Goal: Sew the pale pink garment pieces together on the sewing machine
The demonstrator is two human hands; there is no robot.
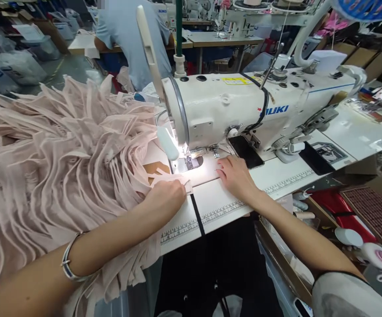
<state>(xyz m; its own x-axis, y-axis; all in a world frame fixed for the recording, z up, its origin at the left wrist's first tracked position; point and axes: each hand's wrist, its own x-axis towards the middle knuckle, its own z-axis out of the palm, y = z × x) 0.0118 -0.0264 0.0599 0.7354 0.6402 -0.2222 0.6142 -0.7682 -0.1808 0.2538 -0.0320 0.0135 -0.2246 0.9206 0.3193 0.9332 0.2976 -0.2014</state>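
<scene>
My left hand (166, 194) is closed in a pinch on the end of a pale pink fabric strip (174, 177), just in front of the needle area of a white sewing machine (211, 105). My right hand (236, 176) rests on the machine bed to the right of the needle plate (194, 162), its fingers stretched out and apart, with nothing visible in them. Beside its fingertips lies a black phone (246, 152). A large heap of pink fabric pieces (88, 163) spreads left of the machine and hangs over the table's front edge.
A printed ruler (224, 212) runs along the table's front edge. Another dark, flat phone-like object (315, 158) lies at the right. Below on the right are a red package (336, 207) and a white bottle with a pink lid (380, 257). A person in blue (128, 39) sits beyond the machine.
</scene>
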